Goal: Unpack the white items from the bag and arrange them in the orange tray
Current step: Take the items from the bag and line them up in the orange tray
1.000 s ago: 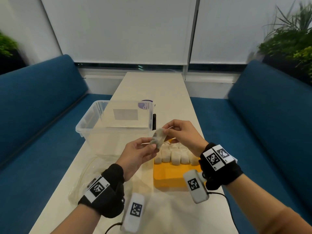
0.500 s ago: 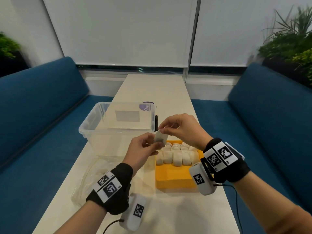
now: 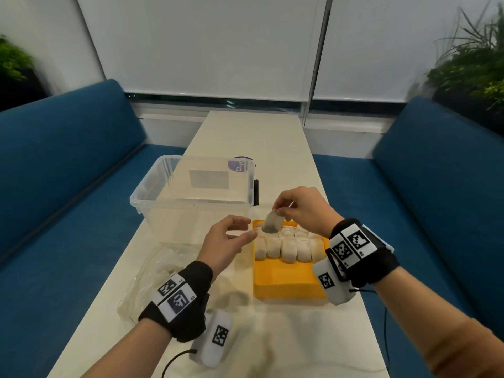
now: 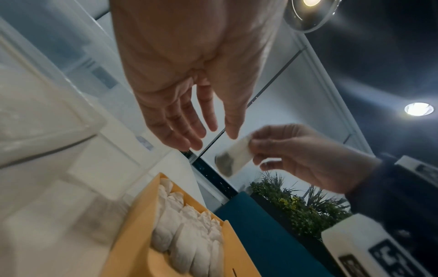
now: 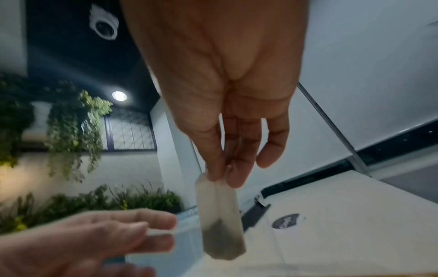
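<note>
Left hand blurred; clear bag's contents indistinct.

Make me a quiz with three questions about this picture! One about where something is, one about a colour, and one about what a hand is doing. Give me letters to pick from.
1. Where does the clear plastic box stand?
A. On the table, behind the tray and to its left
B. On the blue bench
C. Inside the tray

2. What colour is the tray that holds the white packets?
A. Green
B. Orange
C. Purple

3. What is the right hand doing?
A. Lying flat on the table
B. Pinching one tea bag by its top, above the tray
C. Holding the clear box

Answers:
1 A: the box stands on the white table, beyond the tray's left corner.
2 B: the tray's bare floor and rim are orange.
3 B: the fingers pinch the bag's top edge and it hangs down, while the left hand is open and holds nothing.
</note>
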Action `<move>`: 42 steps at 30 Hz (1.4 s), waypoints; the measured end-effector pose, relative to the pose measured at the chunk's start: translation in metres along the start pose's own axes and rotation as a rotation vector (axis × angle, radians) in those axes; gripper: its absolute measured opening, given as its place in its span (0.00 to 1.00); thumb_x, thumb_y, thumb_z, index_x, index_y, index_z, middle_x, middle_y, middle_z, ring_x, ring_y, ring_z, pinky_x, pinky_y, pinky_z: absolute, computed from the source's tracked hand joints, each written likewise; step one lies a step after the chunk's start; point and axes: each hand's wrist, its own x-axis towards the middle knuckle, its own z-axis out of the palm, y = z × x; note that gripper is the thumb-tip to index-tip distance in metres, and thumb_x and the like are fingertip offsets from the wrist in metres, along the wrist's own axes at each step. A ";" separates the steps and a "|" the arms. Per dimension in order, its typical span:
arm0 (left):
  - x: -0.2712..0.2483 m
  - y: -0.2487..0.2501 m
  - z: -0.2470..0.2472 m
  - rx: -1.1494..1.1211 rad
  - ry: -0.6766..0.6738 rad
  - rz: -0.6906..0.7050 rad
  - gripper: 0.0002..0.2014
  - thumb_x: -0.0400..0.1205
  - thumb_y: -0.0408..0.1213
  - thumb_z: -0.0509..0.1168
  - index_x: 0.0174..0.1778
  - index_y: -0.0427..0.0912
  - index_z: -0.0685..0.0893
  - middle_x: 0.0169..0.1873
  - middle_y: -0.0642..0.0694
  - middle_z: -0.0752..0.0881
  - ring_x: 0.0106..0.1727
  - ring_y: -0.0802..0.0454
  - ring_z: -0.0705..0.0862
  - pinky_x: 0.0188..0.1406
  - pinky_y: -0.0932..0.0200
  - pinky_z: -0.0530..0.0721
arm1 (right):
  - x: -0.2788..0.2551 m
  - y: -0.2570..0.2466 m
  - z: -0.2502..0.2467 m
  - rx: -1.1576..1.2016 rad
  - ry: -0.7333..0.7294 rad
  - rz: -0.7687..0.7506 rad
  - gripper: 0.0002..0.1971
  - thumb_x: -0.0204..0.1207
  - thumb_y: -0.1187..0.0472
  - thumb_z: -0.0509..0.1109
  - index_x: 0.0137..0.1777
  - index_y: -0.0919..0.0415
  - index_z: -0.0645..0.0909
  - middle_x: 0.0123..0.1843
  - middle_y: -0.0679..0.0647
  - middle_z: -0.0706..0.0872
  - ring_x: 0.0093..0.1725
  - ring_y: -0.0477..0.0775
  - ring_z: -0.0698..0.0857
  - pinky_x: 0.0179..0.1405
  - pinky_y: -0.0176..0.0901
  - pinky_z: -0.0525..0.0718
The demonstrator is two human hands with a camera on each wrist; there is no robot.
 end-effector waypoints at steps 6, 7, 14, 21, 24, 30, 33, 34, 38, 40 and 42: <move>-0.007 -0.017 -0.024 -0.002 0.085 -0.053 0.07 0.81 0.32 0.69 0.53 0.45 0.87 0.50 0.48 0.88 0.52 0.45 0.87 0.45 0.58 0.84 | 0.008 0.031 0.037 -0.198 -0.281 0.111 0.07 0.78 0.66 0.68 0.51 0.61 0.87 0.52 0.56 0.87 0.47 0.51 0.82 0.47 0.36 0.77; -0.010 -0.019 -0.029 -0.001 0.099 -0.059 0.06 0.81 0.31 0.69 0.52 0.44 0.87 0.49 0.48 0.88 0.51 0.46 0.87 0.45 0.58 0.84 | 0.009 0.034 0.043 -0.228 -0.354 0.135 0.07 0.77 0.65 0.68 0.51 0.61 0.87 0.49 0.55 0.87 0.45 0.51 0.82 0.44 0.37 0.79; -0.027 -0.037 -0.064 0.003 0.212 -0.116 0.07 0.82 0.30 0.67 0.52 0.45 0.87 0.50 0.47 0.88 0.50 0.47 0.87 0.45 0.58 0.84 | 0.031 0.055 0.083 -0.277 -0.493 0.232 0.06 0.75 0.63 0.71 0.49 0.60 0.88 0.52 0.57 0.88 0.53 0.59 0.86 0.51 0.45 0.83; -0.036 -0.042 -0.079 0.017 0.268 -0.143 0.08 0.83 0.28 0.66 0.52 0.43 0.87 0.49 0.45 0.87 0.48 0.47 0.88 0.42 0.59 0.85 | 0.052 0.060 0.092 -0.339 -0.316 0.293 0.11 0.79 0.67 0.64 0.55 0.60 0.87 0.58 0.61 0.85 0.55 0.64 0.86 0.51 0.48 0.84; -0.037 -0.044 -0.082 0.018 0.278 -0.148 0.08 0.83 0.28 0.66 0.52 0.43 0.87 0.49 0.45 0.88 0.48 0.48 0.88 0.41 0.61 0.84 | 0.054 0.062 0.098 -0.382 -0.309 0.286 0.12 0.79 0.66 0.63 0.55 0.62 0.86 0.58 0.61 0.86 0.54 0.65 0.86 0.50 0.48 0.84; -0.038 -0.051 -0.091 0.088 0.267 -0.136 0.08 0.82 0.28 0.66 0.48 0.45 0.88 0.49 0.48 0.88 0.52 0.47 0.86 0.46 0.60 0.84 | 0.050 0.062 0.094 -0.386 -0.279 0.311 0.12 0.79 0.66 0.61 0.54 0.60 0.85 0.58 0.61 0.85 0.54 0.65 0.85 0.54 0.51 0.85; -0.039 -0.054 -0.102 0.219 0.274 -0.098 0.10 0.82 0.29 0.66 0.45 0.48 0.89 0.50 0.52 0.88 0.53 0.52 0.85 0.48 0.64 0.78 | 0.043 0.051 0.076 -0.356 -0.196 0.303 0.12 0.80 0.63 0.60 0.57 0.58 0.84 0.59 0.60 0.84 0.56 0.64 0.84 0.57 0.54 0.83; -0.040 -0.056 -0.107 0.300 0.290 -0.085 0.10 0.82 0.30 0.66 0.43 0.50 0.90 0.51 0.52 0.88 0.55 0.52 0.84 0.50 0.64 0.77 | 0.038 0.044 0.069 -0.325 -0.166 0.289 0.11 0.81 0.61 0.60 0.57 0.58 0.84 0.59 0.59 0.84 0.56 0.63 0.84 0.57 0.53 0.82; -0.043 -0.071 -0.121 0.705 0.320 -0.120 0.09 0.80 0.36 0.69 0.41 0.57 0.90 0.63 0.48 0.77 0.68 0.46 0.72 0.67 0.48 0.70 | 0.009 -0.006 0.055 -0.086 -0.112 0.163 0.09 0.80 0.60 0.65 0.53 0.58 0.85 0.51 0.56 0.86 0.48 0.54 0.83 0.47 0.42 0.82; -0.047 -0.078 -0.122 0.871 0.309 -0.240 0.05 0.80 0.42 0.70 0.46 0.59 0.90 0.72 0.47 0.68 0.74 0.42 0.65 0.71 0.41 0.65 | -0.008 -0.037 0.062 0.028 -0.159 0.084 0.08 0.80 0.60 0.66 0.52 0.57 0.86 0.46 0.53 0.85 0.43 0.49 0.81 0.35 0.32 0.76; -0.050 -0.085 -0.124 0.866 0.251 -0.367 0.09 0.78 0.46 0.72 0.53 0.60 0.86 0.77 0.46 0.57 0.74 0.38 0.64 0.71 0.41 0.67 | -0.018 -0.059 0.084 0.076 -0.209 0.032 0.09 0.80 0.56 0.66 0.53 0.54 0.87 0.48 0.53 0.84 0.44 0.49 0.80 0.35 0.33 0.70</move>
